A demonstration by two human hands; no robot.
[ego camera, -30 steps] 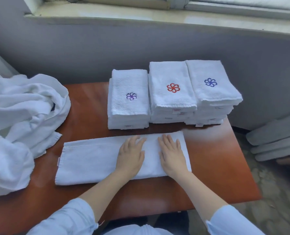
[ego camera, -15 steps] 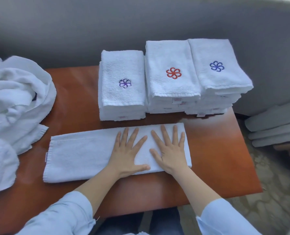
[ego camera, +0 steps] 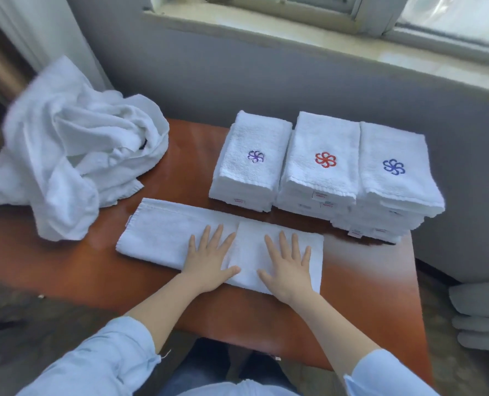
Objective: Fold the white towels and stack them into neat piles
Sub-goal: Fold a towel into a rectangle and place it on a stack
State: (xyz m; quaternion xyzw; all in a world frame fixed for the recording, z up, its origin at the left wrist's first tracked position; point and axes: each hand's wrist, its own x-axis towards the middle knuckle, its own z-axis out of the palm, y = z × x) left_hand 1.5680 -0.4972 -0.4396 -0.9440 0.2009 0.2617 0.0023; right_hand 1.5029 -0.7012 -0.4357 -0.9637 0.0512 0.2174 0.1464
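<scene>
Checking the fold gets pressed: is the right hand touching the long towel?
Touching. Head view: the right hand lies flat on the folded end of the long towel.

On the table (ego camera: 366,295), three stacks (ego camera: 321,164) stand behind the folded towel (ego camera: 163,235); the unfolded heap (ego camera: 72,155) lies left.

Long folded towel (ego camera: 163,238) flat, front; three folded stacks (ego camera: 323,172) behind; crumpled towel heap (ego camera: 74,155) left.
</scene>
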